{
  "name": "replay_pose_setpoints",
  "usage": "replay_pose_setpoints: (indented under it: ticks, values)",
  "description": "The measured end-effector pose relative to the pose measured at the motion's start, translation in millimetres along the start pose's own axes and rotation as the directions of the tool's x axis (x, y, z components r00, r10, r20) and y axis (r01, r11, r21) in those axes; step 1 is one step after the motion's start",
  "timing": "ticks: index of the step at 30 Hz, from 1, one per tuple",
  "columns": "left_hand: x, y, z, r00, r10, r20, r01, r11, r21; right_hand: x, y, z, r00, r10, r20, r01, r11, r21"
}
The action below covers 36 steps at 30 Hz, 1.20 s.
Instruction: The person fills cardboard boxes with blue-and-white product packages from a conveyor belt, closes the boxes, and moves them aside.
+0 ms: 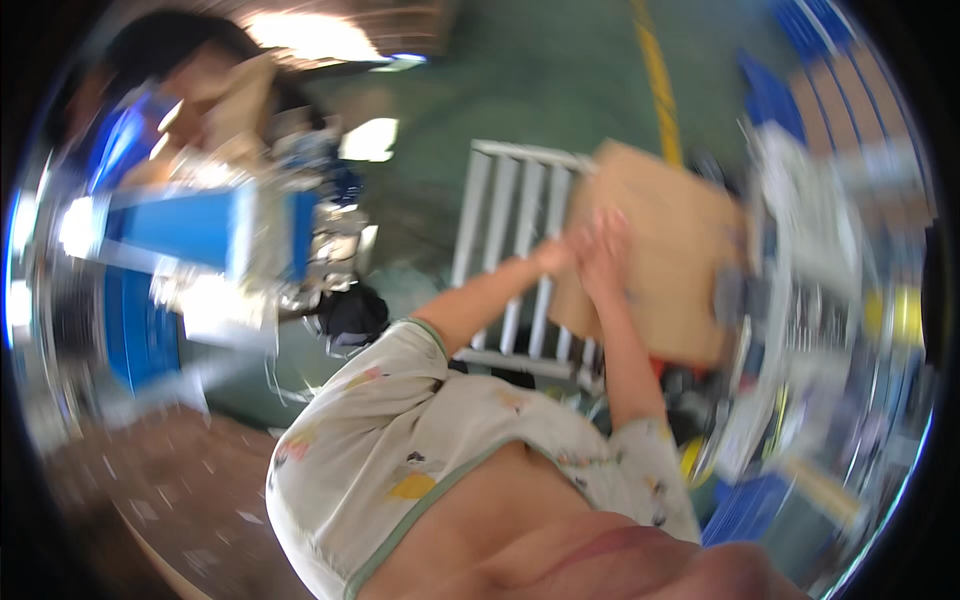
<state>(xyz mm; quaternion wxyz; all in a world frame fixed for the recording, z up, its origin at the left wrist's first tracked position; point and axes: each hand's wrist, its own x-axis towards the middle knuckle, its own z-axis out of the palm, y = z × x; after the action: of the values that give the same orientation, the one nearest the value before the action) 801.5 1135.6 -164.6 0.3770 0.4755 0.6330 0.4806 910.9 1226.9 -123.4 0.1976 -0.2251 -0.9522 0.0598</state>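
**Cardboard piece (672, 265) at your two hands, overlapping a slatted frame**

The brown cardboard lies ahead of you, right of centre, tilted in the view and covering the right part of a pale slatted frame (530, 153). Its broad face looks flat, matt and straight-edged; blur hides whether it is a single sheet or a closed carton. Your left hand (556, 257) is at its left edge, and your right hand (604, 252) lies over the face nearby. The two are close together, perhaps touching; you cannot tell from this view whether either grips. Their position near one edge suggests steadying or guiding rather than carrying. The frame, with its parallel bars and open gaps, probably serves as a support, though contact with the cardboard is unclear.

Farther out, the smooth green floor (545, 75) carries a yellow stripe (655, 80). To your left stands a glossy blue bin (175, 225) beside crumpled, shiny material; another person (175, 40) is beyond it. To your right, a whitish rack (800, 200) is smeared by blur.
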Motion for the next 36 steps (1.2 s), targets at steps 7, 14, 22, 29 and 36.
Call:
replay_pose_setpoints:
  ticks: [7, 14, 22, 29, 36]
  values:
    - [-280.6, 35.7, -117.5, 0.935, -0.298, -0.193, 0.351, 0.855, 0.381, -31.8, 74.8, -2.5, 0.997, -0.070, 0.037, 0.077, 0.951, -0.300]
    - [-528.2, 113.1, -152.7, 0.109, -0.325, -0.939, 0.871, 0.486, -0.067, -56.4, 93.2, -52.8, 0.986, -0.047, 0.160, 0.104, 0.924, -0.368]
    - [-732.3, 216.9, -46.8, -0.298, 0.193, -0.935, 0.930, 0.278, -0.239, -46.2, -159.6, 61.7, 0.511, -0.487, 0.708, 0.399, 0.864, 0.307]
    - [-908.4, 317.0, -23.5, -0.282, 0.693, -0.664, 0.811, -0.198, -0.551, -168.3, -427.9, 126.8, -0.098, -0.704, 0.703, 0.241, 0.669, 0.703]
    - [-988.2, 350.7, 22.8, -0.661, 0.300, -0.688, 0.705, -0.065, -0.706, -269.3, -811.3, -29.8, -0.297, -0.951, -0.080, 0.476, -0.221, 0.851]
